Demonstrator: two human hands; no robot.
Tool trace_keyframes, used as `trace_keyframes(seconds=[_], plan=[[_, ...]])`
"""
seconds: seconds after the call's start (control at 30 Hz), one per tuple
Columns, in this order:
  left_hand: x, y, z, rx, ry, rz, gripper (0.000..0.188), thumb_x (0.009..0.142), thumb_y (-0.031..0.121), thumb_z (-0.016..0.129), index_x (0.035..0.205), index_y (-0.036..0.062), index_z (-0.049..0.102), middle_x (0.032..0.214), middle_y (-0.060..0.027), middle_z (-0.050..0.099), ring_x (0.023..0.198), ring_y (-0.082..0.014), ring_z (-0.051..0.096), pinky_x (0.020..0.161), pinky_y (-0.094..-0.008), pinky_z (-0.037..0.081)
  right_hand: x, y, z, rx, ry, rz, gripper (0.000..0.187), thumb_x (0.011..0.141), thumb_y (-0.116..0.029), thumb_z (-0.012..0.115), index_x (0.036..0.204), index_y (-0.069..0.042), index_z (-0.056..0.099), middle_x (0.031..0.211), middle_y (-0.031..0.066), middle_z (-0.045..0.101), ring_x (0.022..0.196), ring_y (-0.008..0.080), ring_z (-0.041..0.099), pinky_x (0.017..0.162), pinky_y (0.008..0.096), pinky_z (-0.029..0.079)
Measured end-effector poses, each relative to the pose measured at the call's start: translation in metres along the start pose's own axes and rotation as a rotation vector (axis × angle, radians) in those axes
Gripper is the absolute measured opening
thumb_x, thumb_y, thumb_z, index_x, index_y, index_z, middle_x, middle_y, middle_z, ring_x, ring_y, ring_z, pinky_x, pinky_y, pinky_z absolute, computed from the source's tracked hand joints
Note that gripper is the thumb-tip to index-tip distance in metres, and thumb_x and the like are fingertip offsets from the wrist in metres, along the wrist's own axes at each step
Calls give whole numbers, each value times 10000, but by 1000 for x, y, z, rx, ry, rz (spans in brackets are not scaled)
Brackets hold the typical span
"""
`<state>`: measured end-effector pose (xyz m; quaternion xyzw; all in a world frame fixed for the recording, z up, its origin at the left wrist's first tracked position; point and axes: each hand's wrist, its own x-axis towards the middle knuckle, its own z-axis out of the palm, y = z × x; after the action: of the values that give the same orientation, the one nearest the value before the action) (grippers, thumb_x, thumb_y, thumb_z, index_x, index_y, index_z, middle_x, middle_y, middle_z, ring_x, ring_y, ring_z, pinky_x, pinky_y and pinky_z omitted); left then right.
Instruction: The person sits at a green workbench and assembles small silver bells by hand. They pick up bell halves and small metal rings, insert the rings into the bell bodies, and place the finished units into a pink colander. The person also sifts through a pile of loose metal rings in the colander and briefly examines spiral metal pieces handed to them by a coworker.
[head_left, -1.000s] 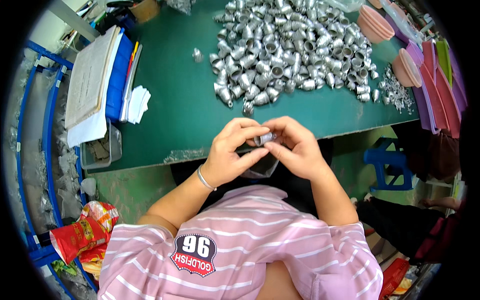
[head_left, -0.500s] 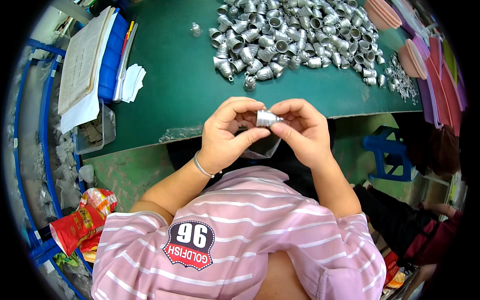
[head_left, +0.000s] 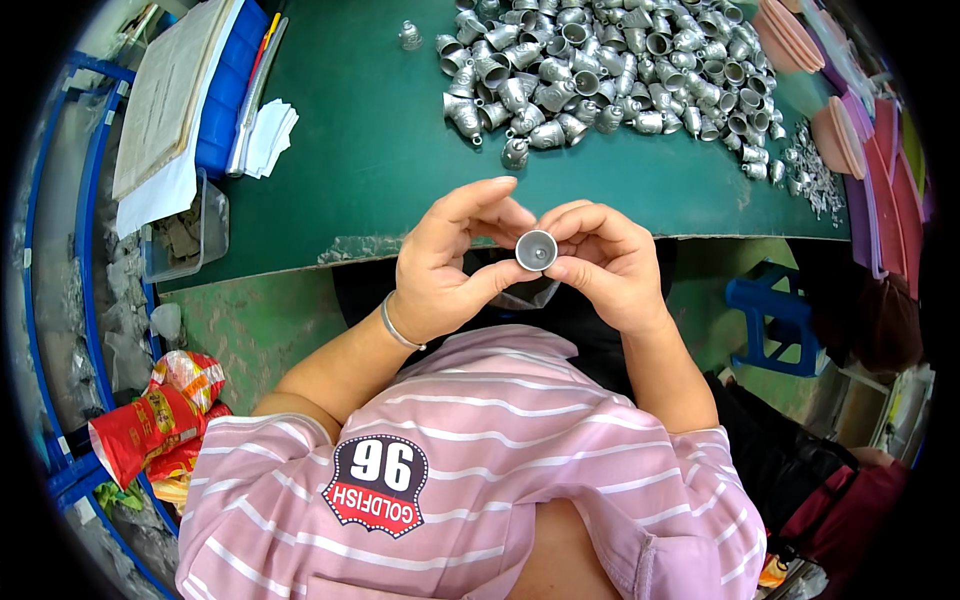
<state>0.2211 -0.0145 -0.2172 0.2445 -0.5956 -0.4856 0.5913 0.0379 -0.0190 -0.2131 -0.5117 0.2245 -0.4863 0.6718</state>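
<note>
A small silver metal bell point(head_left: 537, 251) is held in front of my chest, near the table's front edge. Its round open mouth is turned up, showing a little knob inside. My right hand point(head_left: 610, 265) pinches the bell's right side between thumb and curled fingers. On the left side, the thumb and a bent finger of my left hand point(head_left: 445, 255) rest against the rim, while its index finger is lifted off. Beyond my hands lies a big heap of similar silver bells point(head_left: 600, 75) on the green table point(head_left: 340, 170). One bell point(head_left: 410, 36) stands apart at the far left.
Small metal pieces point(head_left: 815, 170) lie at the table's right, beside pink bowls point(head_left: 838, 138). A blue bin with papers point(head_left: 217, 120) and a clear plastic box point(head_left: 200, 240) are at left. A blue stool point(head_left: 775, 315) stands at right, near another person's clothing point(head_left: 830, 500).
The bell has been turned from lying sideways to mouth up. My left index finger has lifted away from it. The view has shifted slightly.
</note>
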Motion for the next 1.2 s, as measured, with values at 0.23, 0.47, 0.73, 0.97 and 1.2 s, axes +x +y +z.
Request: trace_keyframes(seconds=[0.23, 0.47, 0.73, 0.97, 1.2], plan=[[-2, 1, -7, 294, -89, 149, 604, 677, -26, 744, 1224, 17, 490, 938, -97, 661, 831, -190, 622, 745, -295, 491, -3, 0, 7, -5, 33, -51, 191, 807, 62, 627, 983, 30, 561, 1029, 120, 577, 928, 179, 591, 807, 300, 503], [0, 7, -21, 416, -270, 169, 522, 666, -21, 744, 1153, 9, 558, 974, -97, 642, 790, -190, 607, 698, -292, 488, -15, -16, -4, -734, -130, 8, 189, 723, 69, 655, 862, -18, 562, 873, 82, 561, 721, 195, 570, 625, 298, 468], [-1, 12, -28, 483, -180, 39, 437, 716, -82, 681, 1129, -10, 560, 969, -122, 624, 753, -138, 592, 631, -227, 482, 33, -11, 4, -1215, 39, -394, 178, 743, 39, 619, 904, -23, 580, 835, 119, 532, 724, 314, 552, 612, 374, 460], [-5, 8, -19, 350, 93, -210, 443, 769, -108, 621, 1189, -32, 505, 1091, -141, 540, 804, -138, 601, 696, -225, 513, 59, 11, -2, -1112, 182, -294, 257, 725, 45, 645, 966, -32, 593, 836, 112, 566, 736, 291, 591, 654, 324, 492], [-1, 2, -17, 158, 60, -307, 351, 758, -2, 704, 1083, -43, 580, 1032, -137, 582, 857, -161, 644, 682, -240, 545, 26, -3, 8, -37, 180, 150, 220, 807, 58, 632, 1020, 47, 581, 951, 91, 619, 830, 118, 608, 746, 248, 523]])
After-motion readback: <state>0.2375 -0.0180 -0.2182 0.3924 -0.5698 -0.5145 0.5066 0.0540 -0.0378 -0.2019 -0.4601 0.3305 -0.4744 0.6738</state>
